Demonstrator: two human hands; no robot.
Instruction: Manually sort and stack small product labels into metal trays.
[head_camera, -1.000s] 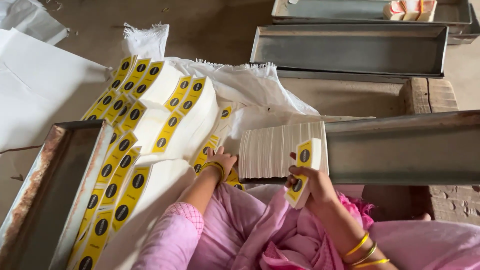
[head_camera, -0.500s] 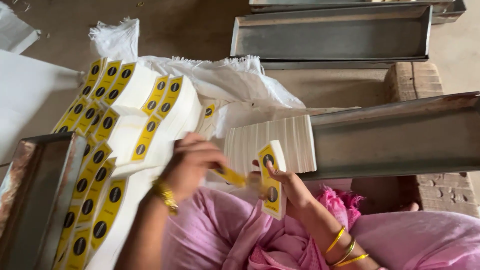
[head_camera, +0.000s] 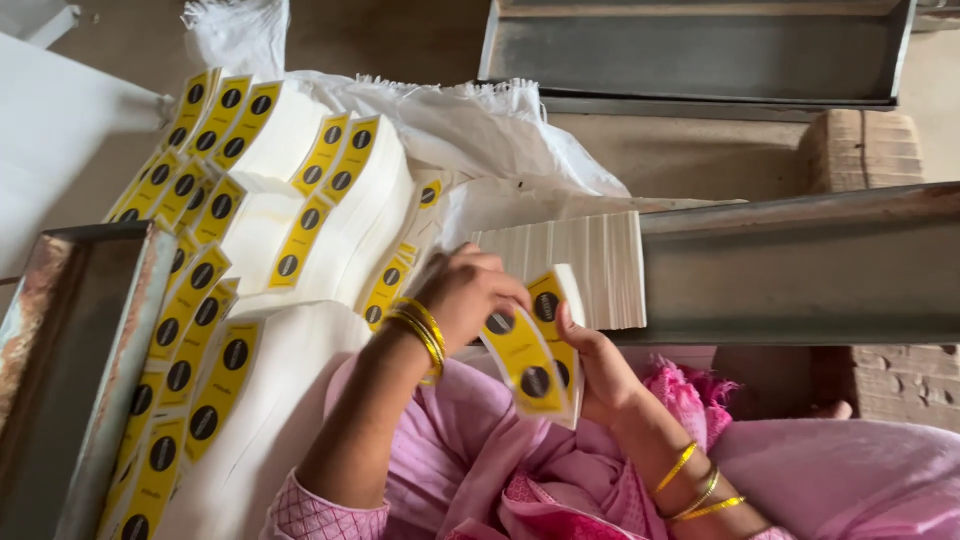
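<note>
My left hand (head_camera: 470, 295) grips the top of a yellow label strip with black dots (head_camera: 522, 362), which curves down over my lap. My right hand (head_camera: 592, 365) holds a small stack of the same yellow and white labels (head_camera: 556, 312) upright from below. Both hands meet just in front of a row of white cards standing on edge (head_camera: 590, 268) in a metal tray (head_camera: 800, 270). Gold bangles ring both wrists, and pink cloth covers my lap.
Stacks of white and yellow dotted labels (head_camera: 280, 220) lie on a white sack (head_camera: 470, 125) to the left. A rusty metal tray (head_camera: 70, 370) stands at the far left, another grey tray (head_camera: 700, 50) at the top, and a brick (head_camera: 860, 150) at right.
My left hand came up from the label pile to the stack in my right hand and took hold of a strip. The view shifted left and closer.
</note>
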